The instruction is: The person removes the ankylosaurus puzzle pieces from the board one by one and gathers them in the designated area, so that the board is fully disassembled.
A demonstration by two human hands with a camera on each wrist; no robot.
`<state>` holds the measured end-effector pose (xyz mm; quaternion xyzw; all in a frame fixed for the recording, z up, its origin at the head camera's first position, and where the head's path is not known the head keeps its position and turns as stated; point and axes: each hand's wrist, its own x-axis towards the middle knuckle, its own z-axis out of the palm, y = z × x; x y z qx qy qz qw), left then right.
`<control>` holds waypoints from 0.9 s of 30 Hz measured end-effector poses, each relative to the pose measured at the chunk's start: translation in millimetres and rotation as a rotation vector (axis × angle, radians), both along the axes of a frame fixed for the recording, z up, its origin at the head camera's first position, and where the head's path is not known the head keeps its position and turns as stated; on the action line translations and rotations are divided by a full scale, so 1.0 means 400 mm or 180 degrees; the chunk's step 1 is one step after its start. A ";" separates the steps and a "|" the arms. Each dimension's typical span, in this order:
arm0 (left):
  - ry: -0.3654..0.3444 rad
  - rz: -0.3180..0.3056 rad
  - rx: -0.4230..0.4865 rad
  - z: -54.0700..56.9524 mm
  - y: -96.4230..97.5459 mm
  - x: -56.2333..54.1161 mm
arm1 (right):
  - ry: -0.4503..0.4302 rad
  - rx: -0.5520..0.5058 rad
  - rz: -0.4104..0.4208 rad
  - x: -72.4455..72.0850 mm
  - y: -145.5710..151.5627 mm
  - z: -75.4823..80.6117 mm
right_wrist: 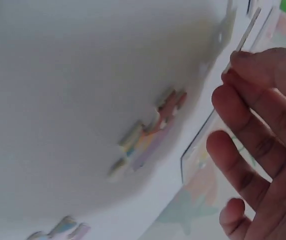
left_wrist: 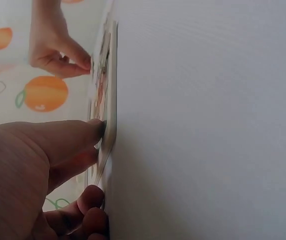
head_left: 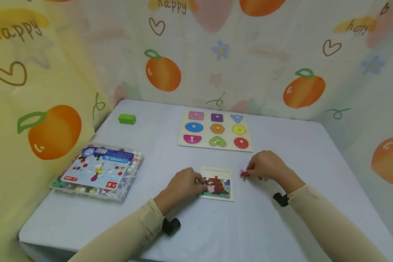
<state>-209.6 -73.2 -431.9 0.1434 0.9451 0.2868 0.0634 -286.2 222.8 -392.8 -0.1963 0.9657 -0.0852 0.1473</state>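
Observation:
A small wooden jigsaw tray (head_left: 217, 199) lies on the table, its picture a brown spiny animal, with a bare strip along the top. My left hand (head_left: 182, 185) holds its left edge, thumb and forefinger tips over the picture; the left wrist view has the tray (left_wrist: 111, 100) almost edge-on. To the right, my right hand (head_left: 268, 168) pinches a jigsaw piece (head_left: 244, 174) between thumb and forefinger. That piece (right_wrist: 248, 31) looks like a thin pale strip in the right wrist view. Loose jigsaw pieces (right_wrist: 150, 131) lie on the cloth beneath this hand, partly hidden in the head view.
Behind the tray lies a shape board (head_left: 215, 145) with colourful knobbed pieces. A clear plastic case (head_left: 98, 171) full of small coloured parts sits at the left, and a green block (head_left: 127, 119) near the far left corner. Printed curtains (head_left: 196, 72) hang close around the white table.

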 end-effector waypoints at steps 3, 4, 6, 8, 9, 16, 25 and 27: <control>0.0021 0.0000 -0.0084 0.003 0.004 -0.003 | 0.0138 0.0053 0.0042 0.007 0.011 -0.008; 0.0022 0.0003 -0.0094 0.004 0.005 -0.004 | 0.0144 0.0050 0.0037 0.010 0.012 -0.008; -0.0013 0.0012 -0.0103 0.007 0.008 -0.005 | 0.0157 0.0008 0.0020 0.016 0.009 -0.006; -0.0034 0.0023 -0.0111 0.010 0.011 -0.004 | 0.0156 -0.0083 -0.0016 0.028 -0.002 0.002; -0.0031 0.0036 -0.0130 0.011 0.014 -0.003 | 0.0161 -0.0139 -0.0036 0.038 -0.011 0.006; 0.0205 -0.0155 -0.0207 0.008 0.059 -0.002 | 0.0192 -0.0367 0.0293 0.115 -0.096 0.012; 0.0318 -0.0245 -0.0116 0.004 0.103 0.012 | 0.0191 -0.0314 0.0195 0.128 -0.121 -0.023; 0.0310 -0.0242 -0.0100 0.005 0.104 0.014 | 0.0191 -0.0316 0.0214 0.127 -0.120 -0.023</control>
